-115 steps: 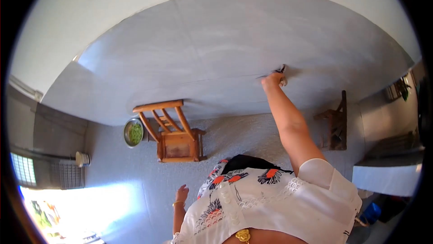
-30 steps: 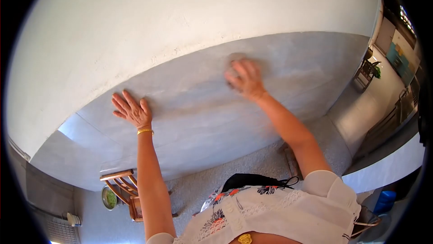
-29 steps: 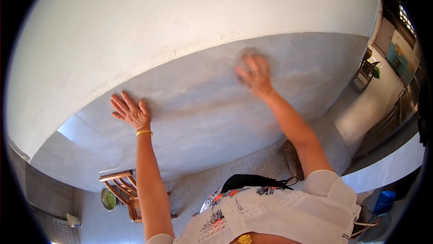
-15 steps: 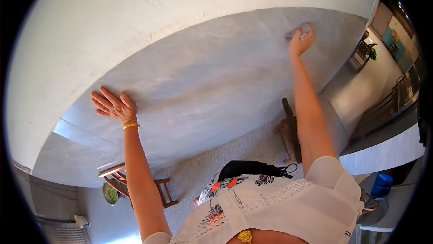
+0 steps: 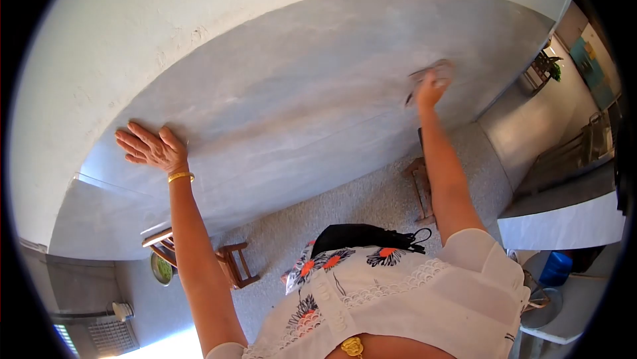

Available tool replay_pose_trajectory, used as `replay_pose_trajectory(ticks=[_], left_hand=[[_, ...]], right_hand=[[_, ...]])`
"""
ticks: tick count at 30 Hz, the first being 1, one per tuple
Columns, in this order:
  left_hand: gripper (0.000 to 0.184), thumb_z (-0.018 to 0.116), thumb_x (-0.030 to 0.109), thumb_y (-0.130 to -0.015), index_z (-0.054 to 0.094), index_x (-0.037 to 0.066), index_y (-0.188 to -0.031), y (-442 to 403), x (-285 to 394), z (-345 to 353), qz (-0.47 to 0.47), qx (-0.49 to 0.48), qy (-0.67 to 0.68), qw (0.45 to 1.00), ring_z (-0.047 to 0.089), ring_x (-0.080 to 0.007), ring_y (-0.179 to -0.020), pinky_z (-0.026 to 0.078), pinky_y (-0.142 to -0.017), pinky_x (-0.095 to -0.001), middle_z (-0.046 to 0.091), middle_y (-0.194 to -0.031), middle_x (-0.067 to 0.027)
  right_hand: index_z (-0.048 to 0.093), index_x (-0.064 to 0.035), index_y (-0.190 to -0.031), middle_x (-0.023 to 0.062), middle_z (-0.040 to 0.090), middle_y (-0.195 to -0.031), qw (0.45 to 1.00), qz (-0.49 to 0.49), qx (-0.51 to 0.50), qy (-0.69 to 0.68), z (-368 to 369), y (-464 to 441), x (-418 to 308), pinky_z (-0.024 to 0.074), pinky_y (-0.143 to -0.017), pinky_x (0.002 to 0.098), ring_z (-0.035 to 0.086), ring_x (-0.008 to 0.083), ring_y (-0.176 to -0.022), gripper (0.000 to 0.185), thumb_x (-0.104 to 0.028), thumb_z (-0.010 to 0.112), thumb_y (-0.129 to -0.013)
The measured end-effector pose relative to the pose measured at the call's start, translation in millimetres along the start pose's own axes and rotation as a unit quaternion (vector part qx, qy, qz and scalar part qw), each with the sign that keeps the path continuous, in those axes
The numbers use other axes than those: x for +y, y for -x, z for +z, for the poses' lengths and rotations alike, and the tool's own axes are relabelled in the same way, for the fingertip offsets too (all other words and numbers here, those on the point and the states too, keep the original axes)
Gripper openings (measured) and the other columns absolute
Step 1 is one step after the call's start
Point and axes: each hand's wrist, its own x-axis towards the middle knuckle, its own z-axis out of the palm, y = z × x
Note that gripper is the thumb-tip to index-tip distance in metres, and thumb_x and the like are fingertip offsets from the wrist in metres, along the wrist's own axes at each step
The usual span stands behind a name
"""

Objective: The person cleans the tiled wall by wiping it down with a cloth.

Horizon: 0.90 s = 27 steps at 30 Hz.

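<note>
My left hand (image 5: 154, 149) lies flat with spread fingers on the glossy grey wall panel (image 5: 292, 100); a gold bracelet (image 5: 180, 176) circles its wrist. Higher up at the right, my right hand (image 5: 431, 91) is closed around a crumpled greyish cloth (image 5: 438, 68) and presses it to the same panel. Motion blurs the cloth, with a dark edge or fold sticking out to the left. Above the panel runs a cream painted wall (image 5: 179, 20) with scuffed spots.
Below the panel, wooden chairs (image 5: 235, 266) stand on the speckled floor (image 5: 285, 213), one near each arm. A bowl with green contents (image 5: 161, 269) sits at lower left. To the right are a pale countertop (image 5: 564, 223), a blue container (image 5: 557, 267) and a basin (image 5: 543, 309).
My right hand has moved the cloth down and slightly left across the panel. The left hand stays in place on the panel while the view shifts a little.
</note>
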Motion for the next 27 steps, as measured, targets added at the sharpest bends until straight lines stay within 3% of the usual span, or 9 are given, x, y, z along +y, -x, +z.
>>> replay_pose_trajectory(ticks=[2, 5, 11, 12, 14, 16, 20, 25, 27], left_hand=[[0.067, 0.026, 0.050, -0.087, 0.018, 0.009, -0.138, -1, 0, 0, -0.002, 0.001, 0.002, 1.000, 0.008, -0.0361, -0.132, 0.003, -0.101, -0.0556, 0.008, -0.144, -0.0193], [0.066, 0.027, 0.050, -0.086, 0.018, 0.009, -0.138, -1, 3, 0, -0.008, 0.001, 0.013, 1.000, 0.008, -0.0372, -0.132, 0.002, -0.101, -0.0561, 0.008, -0.143, -0.0204], [0.066, 0.028, 0.049, -0.086, 0.019, 0.009, -0.138, -1, 3, 1, -0.012, 0.010, 0.013, 1.000, 0.008, -0.0367, -0.132, 0.001, -0.101, -0.0555, 0.009, -0.143, -0.0198], [0.066, 0.028, 0.049, -0.086, 0.020, 0.009, -0.138, -1, 2, 1, -0.010, 0.011, 0.016, 1.000, 0.008, -0.0362, -0.132, 0.001, -0.101, -0.0552, 0.010, -0.143, -0.0194], [0.066, 0.028, 0.050, -0.086, 0.021, 0.010, -0.138, -1, 1, 3, -0.004, 0.015, 0.023, 1.000, 0.009, -0.0347, -0.132, -0.002, -0.101, -0.0537, 0.011, -0.143, -0.0185], [0.066, 0.028, 0.050, -0.087, 0.021, 0.009, -0.138, -1, 0, 4, -0.002, 0.019, 0.020, 1.000, 0.009, -0.0346, -0.132, -0.002, -0.102, -0.0530, 0.012, -0.143, -0.0185], [0.064, 0.027, 0.049, -0.087, 0.023, 0.008, -0.137, 0, 0, 5, 0.011, 0.031, 0.020, 0.999, 0.010, -0.0343, -0.132, -0.002, -0.102, -0.0510, 0.013, -0.143, -0.0186], [0.064, 0.025, 0.050, -0.088, 0.024, 0.008, -0.137, 0, 1, 6, 0.003, 0.032, 0.014, 0.999, 0.011, -0.0344, -0.132, -0.002, -0.103, -0.0501, 0.014, -0.143, -0.0190], [0.064, 0.025, 0.050, -0.088, 0.025, 0.008, -0.136, 0, 2, 6, 0.001, 0.033, 0.012, 0.999, 0.011, -0.0346, -0.132, -0.002, -0.103, -0.0500, 0.014, -0.143, -0.0191]], right_hand=[[0.047, -0.0005, -0.115, 0.0109, 0.045, -0.122, 0.944, 0.307, 0.027, -0.122, -11, -31, 7, 0.0359, -0.090, 0.0351, 0.044, 0.0220, -0.110, 0.042, -0.025, 0.048, -0.081], [0.046, -0.0052, -0.105, 0.0068, 0.050, -0.110, 0.864, 0.458, 0.025, -0.206, -17, -37, 39, 0.0426, -0.079, 0.0348, 0.048, 0.0190, -0.098, 0.041, -0.037, 0.046, -0.080], [0.045, -0.0118, -0.095, 0.0030, 0.047, -0.094, 0.807, 0.547, 0.080, -0.208, 5, 86, 9, 0.0425, -0.068, 0.0321, 0.045, 0.0146, -0.082, 0.030, -0.037, 0.043, -0.079], [0.044, -0.0098, -0.101, 0.0040, 0.047, -0.098, 0.855, 0.468, 0.018, -0.221, 13, 128, 46, 0.0417, -0.072, 0.0319, 0.046, 0.0147, -0.086, 0.029, -0.031, 0.042, -0.081], [0.041, -0.0070, -0.111, 0.0057, 0.045, -0.110, 0.812, 0.556, 0.009, -0.179, 14, 164, -50, 0.0391, -0.082, 0.0311, 0.044, 0.0159, -0.096, 0.033, -0.023, 0.040, -0.082], [0.032, -0.0043, -0.125, 0.0080, 0.037, -0.125, 0.824, 0.540, -0.019, -0.171, 22, 200, -52, 0.0330, -0.093, 0.0300, 0.040, 0.0186, -0.110, 0.047, -0.019, 0.043, -0.082], [0.019, -0.0038, -0.135, 0.0144, 0.026, -0.136, 0.901, 0.418, -0.026, -0.115, 15, 143, -78, 0.0279, -0.100, 0.0321, 0.032, 0.0258, -0.122, 0.061, -0.015, 0.047, -0.082], [0.029, -0.0013, -0.129, 0.0150, 0.032, -0.129, 0.944, 0.300, 0.016, -0.137, 27, 50, -104, 0.0300, -0.097, 0.0344, 0.037, 0.0278, -0.114, 0.052, -0.010, 0.043, -0.080], [0.037, -0.0036, -0.125, 0.0164, 0.036, -0.124, 0.980, 0.131, 0.038, -0.144, 38, 33, -127, 0.0292, -0.095, 0.0385, 0.038, 0.0307, -0.111, 0.049, -0.009, 0.045, -0.077]])
